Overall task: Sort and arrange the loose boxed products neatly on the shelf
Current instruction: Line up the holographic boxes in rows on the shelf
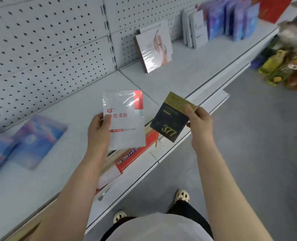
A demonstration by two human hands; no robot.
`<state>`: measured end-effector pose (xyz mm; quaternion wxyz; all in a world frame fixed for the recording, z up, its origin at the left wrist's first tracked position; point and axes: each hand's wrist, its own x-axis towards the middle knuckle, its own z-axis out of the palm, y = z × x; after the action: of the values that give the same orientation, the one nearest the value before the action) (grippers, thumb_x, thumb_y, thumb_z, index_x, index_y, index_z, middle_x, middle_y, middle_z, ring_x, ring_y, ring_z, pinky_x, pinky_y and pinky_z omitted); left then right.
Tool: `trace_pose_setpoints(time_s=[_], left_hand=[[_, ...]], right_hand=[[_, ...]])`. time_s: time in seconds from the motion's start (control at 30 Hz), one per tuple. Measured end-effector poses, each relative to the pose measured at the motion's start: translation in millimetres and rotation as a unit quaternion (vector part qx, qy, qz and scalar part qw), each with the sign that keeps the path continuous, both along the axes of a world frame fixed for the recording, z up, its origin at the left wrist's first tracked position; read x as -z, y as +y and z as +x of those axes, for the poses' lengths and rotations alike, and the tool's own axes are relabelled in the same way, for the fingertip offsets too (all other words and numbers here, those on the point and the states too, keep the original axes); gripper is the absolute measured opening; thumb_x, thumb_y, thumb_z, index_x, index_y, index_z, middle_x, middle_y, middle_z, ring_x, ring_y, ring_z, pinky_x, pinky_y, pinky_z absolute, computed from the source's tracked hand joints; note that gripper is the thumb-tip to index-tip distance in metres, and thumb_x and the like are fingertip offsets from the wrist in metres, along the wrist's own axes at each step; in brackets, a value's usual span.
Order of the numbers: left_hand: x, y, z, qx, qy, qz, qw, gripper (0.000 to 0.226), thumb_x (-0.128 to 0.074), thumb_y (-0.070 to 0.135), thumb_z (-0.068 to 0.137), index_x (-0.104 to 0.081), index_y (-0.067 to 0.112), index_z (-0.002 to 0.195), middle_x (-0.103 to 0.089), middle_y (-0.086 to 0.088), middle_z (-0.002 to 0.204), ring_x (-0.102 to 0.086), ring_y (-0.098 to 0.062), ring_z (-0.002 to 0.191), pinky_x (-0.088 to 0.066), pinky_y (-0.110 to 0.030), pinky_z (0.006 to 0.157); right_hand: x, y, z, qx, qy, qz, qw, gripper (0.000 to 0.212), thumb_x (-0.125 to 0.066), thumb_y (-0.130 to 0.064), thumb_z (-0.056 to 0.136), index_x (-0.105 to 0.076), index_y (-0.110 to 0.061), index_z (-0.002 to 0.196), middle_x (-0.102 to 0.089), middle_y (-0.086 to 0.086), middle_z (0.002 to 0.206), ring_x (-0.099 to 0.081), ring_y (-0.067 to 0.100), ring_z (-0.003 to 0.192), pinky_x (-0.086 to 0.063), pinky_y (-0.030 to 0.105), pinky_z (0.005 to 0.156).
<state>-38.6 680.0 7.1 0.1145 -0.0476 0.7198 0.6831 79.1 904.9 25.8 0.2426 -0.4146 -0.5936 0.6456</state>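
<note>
My left hand (99, 129) holds a white box with a red corner and red lettering (126, 122) above the grey shelf (71, 108). My right hand (199, 124) grips a black and gold box marked 377 (168, 119) by its upper right corner, over the shelf's front edge. Beneath both boxes lies a red and white box (135, 155) flat on the shelf. Two blue-purple boxes (34, 140) lie flat at the left. A white box with a hand picture (154, 47) leans against the pegboard.
Upright white boxes (196, 30) and blue-purple boxes (231, 20) stand in a row at the shelf's far right. A pegboard back wall (48, 40) rises behind the shelf. Colourful packaged goods (283, 66) sit on the grey floor at the right. My feet are below.
</note>
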Motion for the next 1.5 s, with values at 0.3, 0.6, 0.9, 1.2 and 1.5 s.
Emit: trace_pose_setpoints(time_s=[0.3, 0.6, 0.9, 1.2, 1.5], left_hand=[[4, 213, 41, 0.065, -0.003, -0.014, 0.998, 0.024, -0.050, 0.034, 0.099, -0.060, 0.017, 0.113, -0.070, 0.000, 0.106, -0.068, -0.021, 0.092, -0.057, -0.039, 0.076], [14, 402, 45, 0.083, 0.028, -0.015, 0.996, 0.019, -0.048, 0.025, 0.100, -0.056, 0.013, 0.112, -0.066, 0.003, 0.100, -0.061, -0.001, 0.077, -0.046, -0.012, 0.058], [18, 589, -34, 0.073, 0.021, 0.008, 0.997, 0.012, -0.048, 0.025, 0.099, -0.054, 0.019, 0.107, -0.066, 0.006, 0.099, -0.064, -0.010, 0.084, -0.054, -0.034, 0.077], [-18, 758, -125, 0.060, 0.089, 0.007, 0.994, 0.008, -0.048, 0.024, 0.100, -0.054, 0.022, 0.104, -0.063, 0.016, 0.095, -0.062, 0.007, 0.080, -0.048, -0.015, 0.068], [-5, 908, -179, -0.017, 0.153, -0.028, 0.988, 0.006, -0.048, 0.026, 0.100, -0.052, 0.021, 0.100, -0.061, 0.016, 0.092, -0.055, 0.012, 0.077, -0.043, -0.015, 0.073]], right_hand=[[3, 197, 63, 0.031, -0.022, 0.020, 0.999, 0.016, -0.064, -0.031, 0.093, -0.066, -0.014, 0.094, -0.071, 0.006, 0.089, -0.061, 0.013, 0.076, -0.047, 0.025, 0.061], [10, 370, 82, 0.074, -0.026, 0.028, 0.997, 0.020, -0.068, -0.029, 0.091, -0.067, -0.009, 0.095, -0.065, 0.002, 0.080, -0.058, 0.004, 0.060, -0.044, 0.022, 0.057], [11, 559, 0, 0.079, -0.029, 0.058, 0.995, 0.027, -0.070, -0.034, 0.088, -0.064, -0.007, 0.089, -0.061, 0.005, 0.079, -0.054, 0.013, 0.066, -0.041, 0.031, 0.061], [-21, 736, -111, 0.073, 0.002, 0.090, 0.993, 0.019, -0.067, -0.028, 0.092, -0.064, -0.009, 0.096, -0.061, -0.002, 0.073, -0.054, -0.001, 0.054, -0.041, 0.014, 0.049], [-10, 942, -208, 0.044, 0.004, 0.232, 0.972, 0.022, -0.057, -0.024, 0.096, -0.057, -0.016, 0.117, -0.055, -0.010, 0.085, -0.051, -0.008, 0.066, -0.039, 0.008, 0.059]])
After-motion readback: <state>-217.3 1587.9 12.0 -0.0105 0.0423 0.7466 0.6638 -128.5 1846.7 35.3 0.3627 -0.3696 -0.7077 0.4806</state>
